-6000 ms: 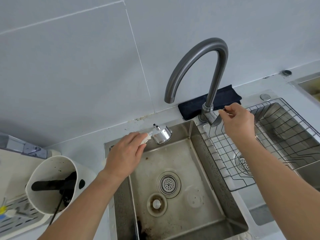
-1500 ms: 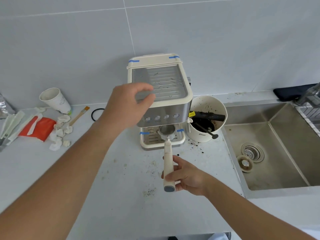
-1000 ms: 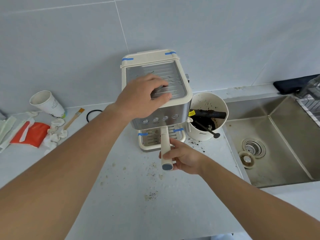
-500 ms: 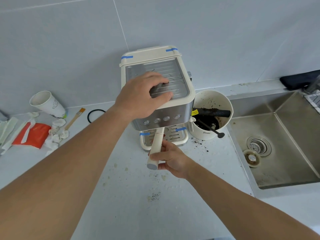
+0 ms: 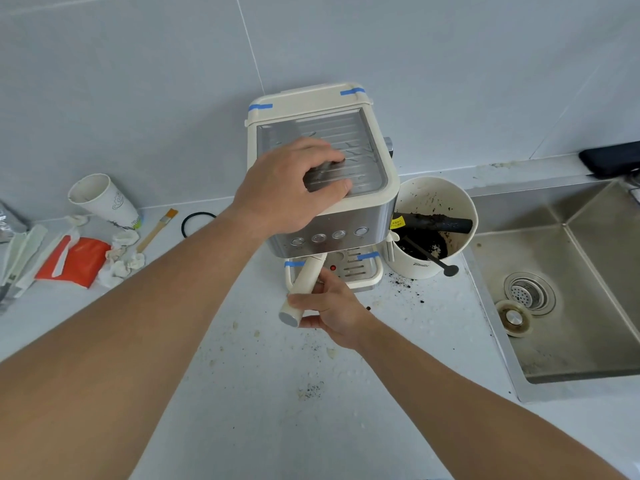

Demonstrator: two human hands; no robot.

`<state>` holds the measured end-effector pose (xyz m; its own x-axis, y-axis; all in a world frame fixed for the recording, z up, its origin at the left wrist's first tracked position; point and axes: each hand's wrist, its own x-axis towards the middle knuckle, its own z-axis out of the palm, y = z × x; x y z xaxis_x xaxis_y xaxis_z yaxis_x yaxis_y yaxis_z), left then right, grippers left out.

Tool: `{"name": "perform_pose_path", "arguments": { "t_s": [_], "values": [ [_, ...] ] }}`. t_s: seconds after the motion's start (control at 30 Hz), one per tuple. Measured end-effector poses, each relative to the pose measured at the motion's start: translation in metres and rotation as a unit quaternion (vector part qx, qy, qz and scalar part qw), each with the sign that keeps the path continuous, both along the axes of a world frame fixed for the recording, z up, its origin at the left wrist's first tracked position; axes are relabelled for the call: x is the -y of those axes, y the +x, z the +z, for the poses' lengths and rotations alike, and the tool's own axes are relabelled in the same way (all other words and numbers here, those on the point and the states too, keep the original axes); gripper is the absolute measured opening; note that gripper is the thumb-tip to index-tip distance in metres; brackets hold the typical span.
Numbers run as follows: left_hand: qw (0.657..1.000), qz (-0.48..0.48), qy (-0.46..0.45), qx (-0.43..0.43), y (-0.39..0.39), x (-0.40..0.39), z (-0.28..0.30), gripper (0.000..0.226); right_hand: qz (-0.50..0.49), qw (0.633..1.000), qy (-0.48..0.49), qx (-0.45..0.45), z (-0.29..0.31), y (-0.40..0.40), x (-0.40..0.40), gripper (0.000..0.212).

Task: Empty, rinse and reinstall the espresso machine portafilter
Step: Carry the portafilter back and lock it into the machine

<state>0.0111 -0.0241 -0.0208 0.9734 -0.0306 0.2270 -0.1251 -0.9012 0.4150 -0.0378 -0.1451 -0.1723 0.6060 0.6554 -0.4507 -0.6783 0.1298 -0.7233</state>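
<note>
A cream and steel espresso machine stands on the counter against the tiled wall. My left hand lies flat on its ribbed top tray, fingers spread, pressing down. The portafilter has a cream handle that sticks out from under the machine's front, angled toward the lower left. Its metal head is hidden under the machine. My right hand grips the handle near its capped end.
A white knock box with dark grounds stands right of the machine. The steel sink with a loose plug is at the right. A paper cup, brush, black ring, red packet and crumpled tissues lie left. Grounds speckle the counter.
I have gone from the sink to the machine, and the portafilter has passed from my left hand to my right. My left hand came down on the machine's top. The handle swung from straight out toward the left.
</note>
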Motion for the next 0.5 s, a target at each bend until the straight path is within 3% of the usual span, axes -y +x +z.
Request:
{"name": "perform_pose_path", "arguments": {
  "t_s": [0.13, 0.5],
  "values": [
    [1.0, 0.001, -0.008, 0.002, 0.0, 0.0, 0.0, 0.042, -0.03, 0.999, 0.015, -0.007, 0.003, -0.002, -0.017, 0.045],
    [1.0, 0.007, -0.015, 0.003, 0.002, -0.002, -0.003, 0.043, -0.124, 0.991, 0.033, -0.048, 0.008, -0.017, -0.055, 0.058]
  ]
}}
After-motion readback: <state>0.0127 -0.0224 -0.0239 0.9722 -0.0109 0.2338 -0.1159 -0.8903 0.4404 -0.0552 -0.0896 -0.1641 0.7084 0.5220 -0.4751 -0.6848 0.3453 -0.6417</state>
